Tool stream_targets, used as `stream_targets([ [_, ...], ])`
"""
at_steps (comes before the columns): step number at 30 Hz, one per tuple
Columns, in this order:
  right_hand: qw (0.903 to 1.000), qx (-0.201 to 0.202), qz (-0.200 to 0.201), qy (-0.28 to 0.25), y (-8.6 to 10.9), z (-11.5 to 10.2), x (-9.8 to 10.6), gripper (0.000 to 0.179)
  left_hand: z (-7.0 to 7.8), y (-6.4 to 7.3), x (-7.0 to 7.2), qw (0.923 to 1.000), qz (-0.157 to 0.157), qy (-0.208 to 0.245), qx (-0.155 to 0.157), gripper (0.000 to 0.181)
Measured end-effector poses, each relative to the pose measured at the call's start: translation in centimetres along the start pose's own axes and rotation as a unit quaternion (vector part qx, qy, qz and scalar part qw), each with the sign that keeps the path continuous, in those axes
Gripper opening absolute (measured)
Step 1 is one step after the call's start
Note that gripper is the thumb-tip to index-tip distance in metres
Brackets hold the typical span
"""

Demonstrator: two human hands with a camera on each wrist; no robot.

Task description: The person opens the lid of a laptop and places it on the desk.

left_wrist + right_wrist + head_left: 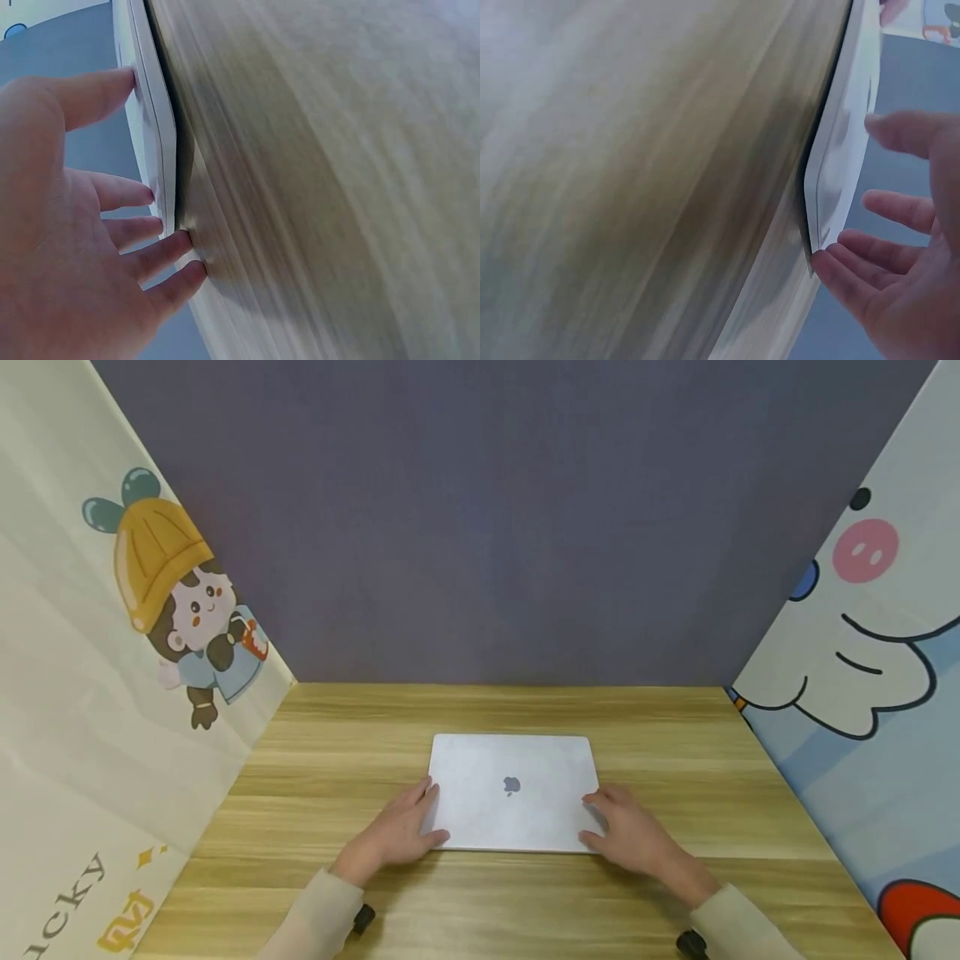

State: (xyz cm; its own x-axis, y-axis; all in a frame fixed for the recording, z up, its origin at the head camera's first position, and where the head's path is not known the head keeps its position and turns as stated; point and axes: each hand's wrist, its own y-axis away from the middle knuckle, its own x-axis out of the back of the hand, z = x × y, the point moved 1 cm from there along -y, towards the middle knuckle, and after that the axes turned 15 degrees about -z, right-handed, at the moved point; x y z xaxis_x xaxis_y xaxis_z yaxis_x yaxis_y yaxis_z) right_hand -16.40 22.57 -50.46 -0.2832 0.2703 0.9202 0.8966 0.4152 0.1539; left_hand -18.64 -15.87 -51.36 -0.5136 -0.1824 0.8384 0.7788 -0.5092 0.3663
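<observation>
Head view: grey wall (495, 527) at 12 o'clock, cream sheet (67, 718) at 9, blue-white sheet (892, 785) at 3, wooden table (517, 906) at 6. On the table: laptop (480, 818), closed, lid up, long axis 9-to-3 o'clock, logo (512, 784) leaf toward 6. Left wrist view: left hand (75, 247) at laptop's 8 o'clock edge, fingers extended, apart. Right wrist view: right hand (919, 292) at 4 o'clock edge, fingers likewise.

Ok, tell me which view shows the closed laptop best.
The head view: it shows the laptop from above, nearly whole, logo included; the left hand and right hand cover only bits of its sides. Both wrist views show just an edge and a foreshortened strip of lid.
</observation>
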Motion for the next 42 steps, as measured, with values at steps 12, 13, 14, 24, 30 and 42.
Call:
stream_targets([
  [12,0.9971,0.005,-0.042,0.064,0.7,-0.1,-1.1,0.069,-0.3,0.1,-0.3,1.0,-0.005,0.004,0.003,0.09],
  [13,0.9969,0.007,-0.042,0.066,0.7,-0.1,-1.1,0.069,-0.3,0.1,-0.3,1.0,-0.004,0.005,0.003,0.091],
  [14,0.9968,0.008,-0.041,0.068,0.6,-0.1,-1.1,0.069,-0.3,0.1,-0.3,1.0,-0.004,0.005,0.002,0.091],
  [24,0.995,0.006,-0.05,0.085,0.2,0.4,-1.5,0.071,-0.5,0.1,-0.1,0.9999,0.0,-0.001,-0.013,0.094],
  [30,0.9966,0.022,-0.019,0.077,0.2,0.6,-1.9,0.069,-0.5,0.1,-0.1,0.9999,0.004,-0.003,-0.014,0.094],
  [42,0.9989,0.022,0.008,0.04,0.6,0.2,-2.5,0.07,-0.4,0.1,-0.1,1.0,0.001,0.002,-0.009,0.092],
])
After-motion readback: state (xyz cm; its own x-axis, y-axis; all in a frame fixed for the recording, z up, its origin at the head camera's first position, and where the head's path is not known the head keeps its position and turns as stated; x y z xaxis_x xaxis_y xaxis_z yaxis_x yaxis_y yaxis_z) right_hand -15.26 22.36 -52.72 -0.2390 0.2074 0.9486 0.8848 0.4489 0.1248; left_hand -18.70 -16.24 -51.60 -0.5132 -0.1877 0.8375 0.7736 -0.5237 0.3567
